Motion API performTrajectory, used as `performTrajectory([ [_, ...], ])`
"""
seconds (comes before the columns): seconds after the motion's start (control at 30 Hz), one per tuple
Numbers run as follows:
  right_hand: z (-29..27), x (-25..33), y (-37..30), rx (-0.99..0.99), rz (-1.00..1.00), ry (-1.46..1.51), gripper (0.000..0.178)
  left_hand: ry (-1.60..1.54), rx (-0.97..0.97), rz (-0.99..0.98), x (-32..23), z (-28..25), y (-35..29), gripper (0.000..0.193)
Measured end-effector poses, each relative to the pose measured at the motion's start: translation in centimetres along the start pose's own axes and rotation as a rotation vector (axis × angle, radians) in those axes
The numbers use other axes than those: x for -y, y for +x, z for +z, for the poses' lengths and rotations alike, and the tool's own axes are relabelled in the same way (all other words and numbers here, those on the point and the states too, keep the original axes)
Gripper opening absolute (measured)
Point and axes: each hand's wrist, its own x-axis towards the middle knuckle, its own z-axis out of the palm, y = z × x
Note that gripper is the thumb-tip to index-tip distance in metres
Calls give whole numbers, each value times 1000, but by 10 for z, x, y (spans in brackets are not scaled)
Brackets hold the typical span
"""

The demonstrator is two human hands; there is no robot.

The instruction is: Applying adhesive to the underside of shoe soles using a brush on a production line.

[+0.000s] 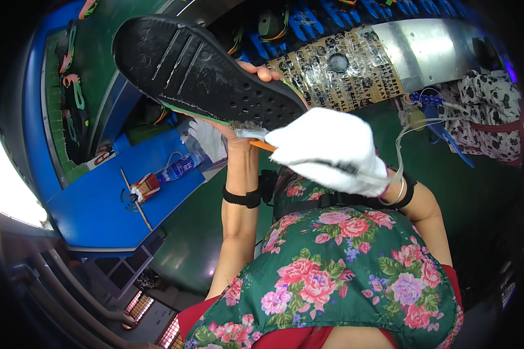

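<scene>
My left hand (262, 72) grips a black shoe sole (204, 72) from beneath, its fingertips curling over the far edge. The sole's face is turned up, with long slots at the wide end and many small holes toward the other end. A green and orange rim shows along its side, and wet-looking streaks lie near the slots. In a white glove, my right hand (332, 148) is closed round a brush (247, 125) with an orange handle. The bristles meet the near edge of the sole. My right fingers are mostly hidden by the glove.
A blue table (99, 209) at left holds a plastic bottle (180, 167), a red packet (145, 187) and a thin stick (142, 215). Ahead runs a metal ledge (431, 52) partly covered with taped cardboard (355, 70). A patterned cloth bag (489, 110) hangs at right.
</scene>
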Motion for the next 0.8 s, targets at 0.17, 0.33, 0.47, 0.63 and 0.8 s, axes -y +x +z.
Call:
performTrajectory([
  [0.17,-10,-9,-4,-58,26,60,23,39,35,28,-3,0,3,113],
  [0.33,-7,-9,-9,-29,101,163,23,31,129,29,-7,5,7,91],
  [0.47,-7,-6,-9,-19,92,115,20,-27,211,106,-8,9,12,90],
  [0.63,-15,-5,-11,-39,209,173,21,91,290,113,-11,3,19,86],
  [0.8,-18,-2,-12,41,80,107,22,104,303,103,-14,-4,23,82],
])
